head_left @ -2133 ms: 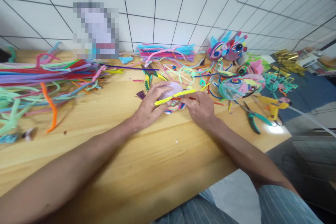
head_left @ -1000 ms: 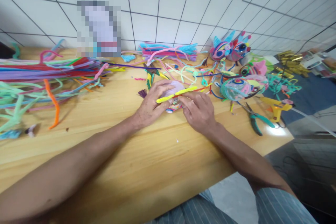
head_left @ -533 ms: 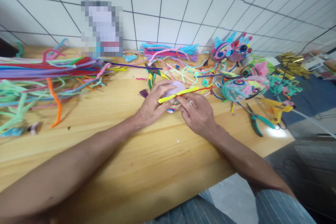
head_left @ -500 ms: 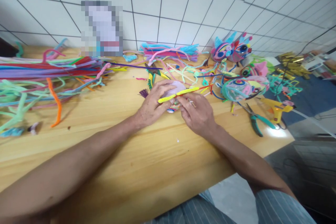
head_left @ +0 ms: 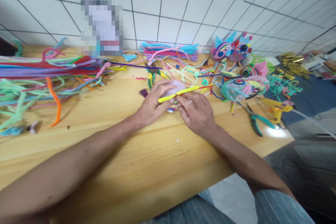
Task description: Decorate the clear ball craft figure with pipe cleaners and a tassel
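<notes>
On the wooden table (head_left: 123, 161), mid-frame, my left hand (head_left: 153, 104) grips the lilac piece (head_left: 177, 86) and yellow strip (head_left: 166, 98) while my right hand (head_left: 198, 112) pinches the red stem (head_left: 206, 86), now jutting farther right, seemingly aligned with the yellow.

It's a small craft workshop we're looking at here: a wooden desk (head_left: 118, 168) against a white tiled wall (head_left: 147, 3), heaped with bright fuzzy stems (head_left: 52, 67), and there's a yellow glue gun (head_left: 275, 106), teal-handled pliers (head_left: 252, 114) and colourful big-eyed figures (head_left: 222, 51) along the back!
</notes>
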Motion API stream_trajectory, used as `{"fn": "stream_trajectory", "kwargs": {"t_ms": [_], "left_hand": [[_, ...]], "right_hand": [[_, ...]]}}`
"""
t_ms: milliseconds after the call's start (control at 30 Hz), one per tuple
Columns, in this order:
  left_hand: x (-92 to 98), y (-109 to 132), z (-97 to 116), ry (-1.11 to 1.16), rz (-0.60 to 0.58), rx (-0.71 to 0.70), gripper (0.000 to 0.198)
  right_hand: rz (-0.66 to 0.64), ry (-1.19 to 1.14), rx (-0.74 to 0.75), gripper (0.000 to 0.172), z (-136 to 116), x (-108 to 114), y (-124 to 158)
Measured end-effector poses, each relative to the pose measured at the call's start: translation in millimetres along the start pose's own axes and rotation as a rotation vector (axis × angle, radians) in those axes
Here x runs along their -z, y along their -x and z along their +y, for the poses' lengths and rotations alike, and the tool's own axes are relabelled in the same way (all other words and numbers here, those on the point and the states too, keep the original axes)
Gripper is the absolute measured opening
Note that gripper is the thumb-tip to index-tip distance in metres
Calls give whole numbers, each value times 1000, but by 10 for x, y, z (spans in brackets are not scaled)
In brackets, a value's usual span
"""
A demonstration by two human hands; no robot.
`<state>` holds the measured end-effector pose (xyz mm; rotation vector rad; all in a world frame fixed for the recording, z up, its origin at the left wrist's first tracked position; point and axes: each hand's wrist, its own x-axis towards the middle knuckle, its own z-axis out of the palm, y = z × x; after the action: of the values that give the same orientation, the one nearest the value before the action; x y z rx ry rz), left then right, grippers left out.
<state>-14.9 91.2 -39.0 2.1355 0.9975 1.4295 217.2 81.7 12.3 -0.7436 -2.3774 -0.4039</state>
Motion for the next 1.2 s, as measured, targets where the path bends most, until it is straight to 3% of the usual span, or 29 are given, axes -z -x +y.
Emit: {"fn": "stream_trajectory", "kwargs": {"t_ms": [767,1200], "left_hand": [[23,-15,-7,-8,-21,-1,44],[-7,-12,-30,12,5,-30,41]], "right_hand": [[-51,124,-10,29,-117,61,-59],[-19,32,-54,36,-39,34,5]]}}
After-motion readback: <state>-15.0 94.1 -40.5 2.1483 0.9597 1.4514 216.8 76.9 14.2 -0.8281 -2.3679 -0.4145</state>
